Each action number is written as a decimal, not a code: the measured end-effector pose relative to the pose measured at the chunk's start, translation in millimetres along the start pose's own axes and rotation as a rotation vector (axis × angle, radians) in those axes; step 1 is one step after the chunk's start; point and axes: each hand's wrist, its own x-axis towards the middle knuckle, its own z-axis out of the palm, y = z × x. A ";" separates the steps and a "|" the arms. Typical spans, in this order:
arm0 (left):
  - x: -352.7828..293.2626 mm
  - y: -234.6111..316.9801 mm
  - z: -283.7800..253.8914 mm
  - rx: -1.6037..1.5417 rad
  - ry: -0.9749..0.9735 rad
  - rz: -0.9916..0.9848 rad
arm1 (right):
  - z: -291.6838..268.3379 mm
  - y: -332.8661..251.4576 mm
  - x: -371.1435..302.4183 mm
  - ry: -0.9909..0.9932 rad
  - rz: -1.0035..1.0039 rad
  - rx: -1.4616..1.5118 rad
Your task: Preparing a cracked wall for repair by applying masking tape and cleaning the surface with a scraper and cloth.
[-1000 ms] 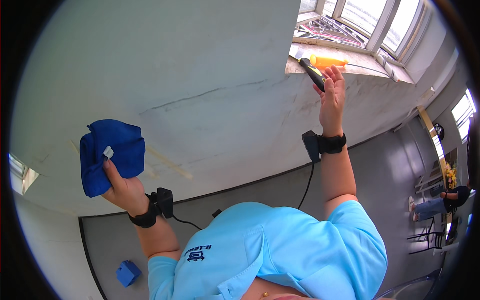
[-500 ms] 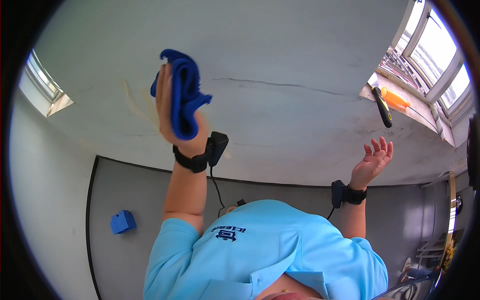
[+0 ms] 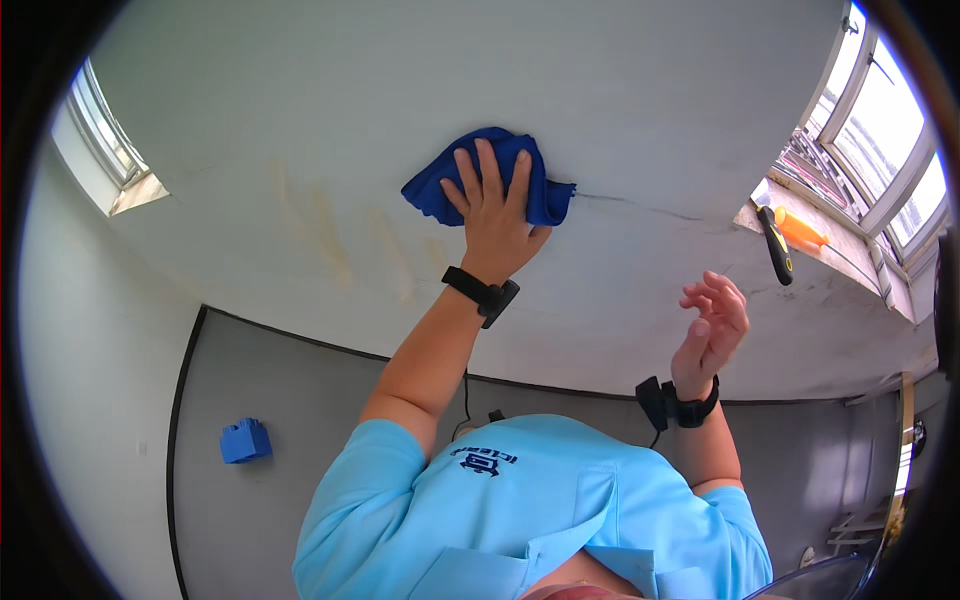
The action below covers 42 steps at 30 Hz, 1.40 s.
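My left hand (image 3: 492, 215) lies spread against the pale wall (image 3: 620, 110), pressing a blue cloth (image 3: 430, 192) flat under its fingers. From the cloth's right edge a thin dark crack (image 3: 640, 207) runs across the wall. Pale yellowish streaks (image 3: 330, 240) mark the surface to the left of the hand. My right hand (image 3: 715, 325) is raised in front of the wall with nothing in it, its fingers loosely bent and apart. Both wrists wear black straps with small dark boxes.
On the right window sill (image 3: 845, 262) lie an orange-handled screwdriver (image 3: 800, 227) and a tool with a black and yellow handle (image 3: 774, 246), which juts past the edge. A blue block-shaped container (image 3: 246, 441) stands on the grey floor (image 3: 310, 400) at left. Another window (image 3: 105, 140) is at far left.
My left hand has moved right with the cloth, which went from bunched on edge to spread flat against the wall. My right hand has turned and curled its fingers a little.
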 end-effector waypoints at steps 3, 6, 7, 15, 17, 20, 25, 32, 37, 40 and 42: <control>-0.4 -2.4 -9.5 -0.056 -0.053 0.025 | 43.4 -7.7 16.8 -0.104 -0.132 0.167; -2.6 -16.2 -22.3 -0.131 -0.009 0.049 | 84.7 -8.2 21.6 -0.174 -0.133 0.223; -3.5 -16.8 -33.0 -0.137 -0.009 0.056 | 94.6 -4.9 20.7 -0.186 0.017 0.093; -41.0 -13.8 -99.3 -1.737 -0.356 -0.758 | 135.2 -17.1 -2.3 -0.379 0.761 0.580; -50.1 -24.4 -102.0 -1.964 -0.453 -1.083 | 140.8 -20.0 -8.4 -0.327 0.874 0.630; -61.8 -41.4 -98.8 -1.998 -0.517 -1.205 | 148.2 -20.8 -19.6 -0.203 1.118 0.711; -86.7 -60.0 -80.5 -2.198 -0.570 -1.238 | 152.2 -22.2 -37.3 -0.137 1.138 0.577; -103.6 -57.8 -74.7 -2.317 -0.581 -1.320 | 153.5 -45.2 -17.3 -0.530 0.858 -0.416; -111.9 -53.1 -65.9 -2.468 -0.650 -1.138 | 169.8 -58.7 -29.7 -0.682 0.647 -0.219; -114.9 -53.2 -60.5 -2.486 -0.607 -1.278 | 166.0 -51.2 -21.6 -0.431 0.959 0.286; -117.9 -53.3 -58.8 -2.479 -0.592 -1.322 | 156.8 -46.9 -11.2 -0.283 0.999 0.348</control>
